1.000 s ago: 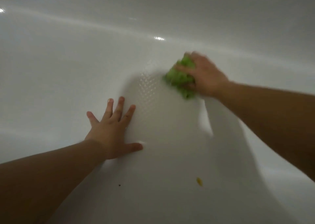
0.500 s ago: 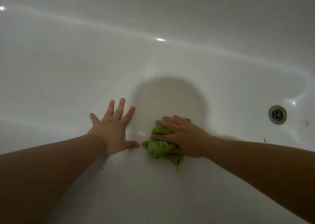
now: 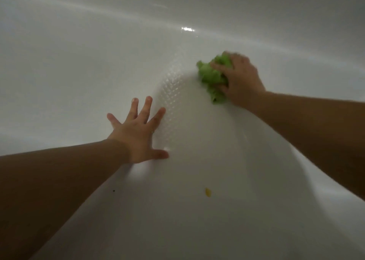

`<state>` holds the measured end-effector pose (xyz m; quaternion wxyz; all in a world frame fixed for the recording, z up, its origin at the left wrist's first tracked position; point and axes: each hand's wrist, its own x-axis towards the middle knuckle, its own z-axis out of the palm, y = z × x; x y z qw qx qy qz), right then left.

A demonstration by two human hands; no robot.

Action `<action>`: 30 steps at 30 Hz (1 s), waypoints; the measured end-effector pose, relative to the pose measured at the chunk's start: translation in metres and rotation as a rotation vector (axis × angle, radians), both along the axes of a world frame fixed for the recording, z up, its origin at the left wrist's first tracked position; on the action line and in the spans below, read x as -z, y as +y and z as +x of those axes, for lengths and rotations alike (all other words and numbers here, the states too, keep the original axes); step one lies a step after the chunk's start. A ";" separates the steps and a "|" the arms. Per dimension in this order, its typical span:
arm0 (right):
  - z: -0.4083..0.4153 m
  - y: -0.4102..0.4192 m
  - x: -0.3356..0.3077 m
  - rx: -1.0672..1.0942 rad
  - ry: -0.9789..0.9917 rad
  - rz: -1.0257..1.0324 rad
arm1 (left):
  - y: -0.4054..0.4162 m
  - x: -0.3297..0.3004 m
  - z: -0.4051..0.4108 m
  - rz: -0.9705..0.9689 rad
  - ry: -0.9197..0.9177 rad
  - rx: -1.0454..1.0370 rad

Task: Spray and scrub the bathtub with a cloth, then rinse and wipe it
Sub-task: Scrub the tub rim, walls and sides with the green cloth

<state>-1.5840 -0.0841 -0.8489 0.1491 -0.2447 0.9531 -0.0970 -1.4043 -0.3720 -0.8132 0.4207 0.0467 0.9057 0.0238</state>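
Bathtub: we lean into a white bathtub [image 3: 69,77]; a band of raised anti-slip dots [image 3: 173,93] runs down its floor between our hands.
Left hand: our left hand [image 3: 138,135] lies flat on the tub floor, fingers spread and straight, gripping nothing.
Right hand: our right hand [image 3: 240,79] clutches a crumpled green cloth [image 3: 212,76], fingers curled over it, and presses it against the floor at the far right, slightly blurred.
Cloth: it is bunched under the palm, poking out to the left and near side of the hand, well apart from the left hand.
Debris: a small yellow fleck [image 3: 208,192] lies on the near floor; a tiny dark speck [image 3: 113,190] sits beside the left forearm.
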 end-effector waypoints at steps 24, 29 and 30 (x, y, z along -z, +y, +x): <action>0.089 0.020 0.010 -0.326 -0.137 0.058 | 0.030 -0.002 0.030 -0.001 -0.092 0.088; -0.007 0.022 0.014 -0.004 0.045 0.054 | 0.035 0.008 0.023 0.011 0.017 0.115; -0.007 0.020 0.017 0.026 0.046 0.072 | 0.037 0.009 0.021 0.011 0.027 0.117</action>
